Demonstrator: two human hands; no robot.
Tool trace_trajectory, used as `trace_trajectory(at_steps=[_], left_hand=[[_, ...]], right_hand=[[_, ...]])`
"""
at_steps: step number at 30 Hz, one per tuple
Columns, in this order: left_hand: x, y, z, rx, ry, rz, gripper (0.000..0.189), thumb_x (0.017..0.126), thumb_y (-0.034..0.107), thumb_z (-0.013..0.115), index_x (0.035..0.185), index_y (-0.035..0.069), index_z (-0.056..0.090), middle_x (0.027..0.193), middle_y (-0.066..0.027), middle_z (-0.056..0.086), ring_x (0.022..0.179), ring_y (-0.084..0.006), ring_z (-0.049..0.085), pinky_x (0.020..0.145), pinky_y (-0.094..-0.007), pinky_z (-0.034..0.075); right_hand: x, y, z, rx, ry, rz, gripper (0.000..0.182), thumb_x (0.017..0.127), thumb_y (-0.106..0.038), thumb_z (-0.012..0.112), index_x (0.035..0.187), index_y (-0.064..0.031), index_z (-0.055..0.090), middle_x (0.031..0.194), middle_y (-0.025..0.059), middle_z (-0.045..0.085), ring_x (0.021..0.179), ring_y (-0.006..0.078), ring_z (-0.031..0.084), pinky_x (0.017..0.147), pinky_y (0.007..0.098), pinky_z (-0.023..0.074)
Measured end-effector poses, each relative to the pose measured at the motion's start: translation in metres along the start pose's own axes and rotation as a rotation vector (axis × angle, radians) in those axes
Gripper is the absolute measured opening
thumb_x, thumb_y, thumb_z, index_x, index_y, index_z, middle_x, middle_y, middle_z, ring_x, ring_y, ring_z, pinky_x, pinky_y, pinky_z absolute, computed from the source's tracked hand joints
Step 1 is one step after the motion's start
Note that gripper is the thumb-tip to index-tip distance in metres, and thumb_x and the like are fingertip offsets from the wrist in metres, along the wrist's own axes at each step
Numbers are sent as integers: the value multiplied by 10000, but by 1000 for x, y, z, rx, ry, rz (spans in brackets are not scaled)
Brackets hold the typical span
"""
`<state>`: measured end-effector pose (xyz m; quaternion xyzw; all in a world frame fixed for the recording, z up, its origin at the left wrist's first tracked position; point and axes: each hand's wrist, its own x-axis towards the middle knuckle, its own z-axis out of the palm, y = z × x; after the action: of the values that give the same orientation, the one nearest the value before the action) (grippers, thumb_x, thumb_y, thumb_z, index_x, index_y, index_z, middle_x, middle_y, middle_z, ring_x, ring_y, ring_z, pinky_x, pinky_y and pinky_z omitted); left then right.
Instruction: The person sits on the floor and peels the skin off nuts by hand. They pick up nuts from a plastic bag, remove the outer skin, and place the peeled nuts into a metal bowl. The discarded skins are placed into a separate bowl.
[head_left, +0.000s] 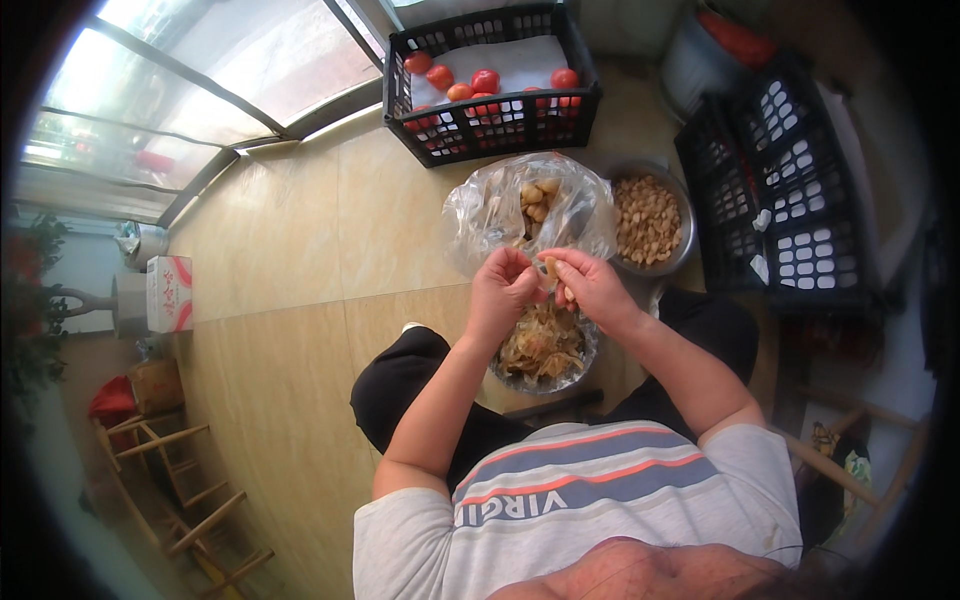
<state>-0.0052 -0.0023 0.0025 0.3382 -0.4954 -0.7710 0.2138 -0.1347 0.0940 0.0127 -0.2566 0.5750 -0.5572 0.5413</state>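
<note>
My right hand grips a pale brown garlic clove between thumb and fingers. Close beside it, my left hand has thumb and forefinger pinched together on a thin, translucent bit of skin at the clove. Below both hands stands a plastic-lined bin heaped with dry papery skins. Just beyond them lies a clear plastic bag, and whole bulbs show in its mouth. To the right of the bag, a metal bowl holds many loose cloves.
A black plastic crate with red tomatoes stands ahead on the tiled floor. More black crates are at the right. Wooden stools and a white-and-pink carton sit at the left, near glass doors.
</note>
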Motion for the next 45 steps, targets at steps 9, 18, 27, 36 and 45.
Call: trace_trajectory(at_steps=[9, 18, 27, 36, 45], left_hand=[[0, -7, 0, 64, 24, -21, 142, 871, 110, 596, 946, -7, 622, 793, -35, 635, 640, -79, 590, 562, -205, 471], [0, -5, -2, 31, 18, -62, 108, 860, 122, 612, 879, 18, 631, 720, -3, 614, 562, -57, 530, 520, -188, 434], [2, -8, -12, -325, -112, -167, 88, 871, 121, 576, 874, 35, 594, 749, -13, 598, 562, -66, 510, 524, -196, 424], [-3, -1, -2, -174, -35, -98, 119, 882, 141, 595, 914, 26, 594, 810, -21, 604, 632, -80, 554, 592, -220, 487], [-7, -6, 1, 113, -11, 98, 102, 902, 134, 558, 859, 43, 567, 759, 5, 575, 618, -47, 518, 552, -198, 428]], right_hand=[[-3, 1, 3, -411, 125, -277, 240, 889, -99, 516, 1076, 28, 593, 839, 121, 597, 648, 192, 594, 592, 289, 476], [-5, 1, 6, -569, 119, -436, 232, 852, -58, 530, 1056, 29, 598, 860, 163, 596, 760, 295, 597, 672, 337, 475], [-3, -4, 7, 189, -37, -36, 176, 936, -98, 476, 1063, -21, 569, 788, 15, 583, 552, 41, 520, 479, 179, 413], [-3, -1, 7, 57, 49, -111, 97, 914, -94, 521, 979, -40, 570, 772, 3, 595, 543, 36, 521, 468, 174, 411], [-6, -2, 12, -373, 135, -247, 178, 893, -189, 576, 962, -40, 645, 758, 33, 651, 625, 90, 607, 549, 217, 474]])
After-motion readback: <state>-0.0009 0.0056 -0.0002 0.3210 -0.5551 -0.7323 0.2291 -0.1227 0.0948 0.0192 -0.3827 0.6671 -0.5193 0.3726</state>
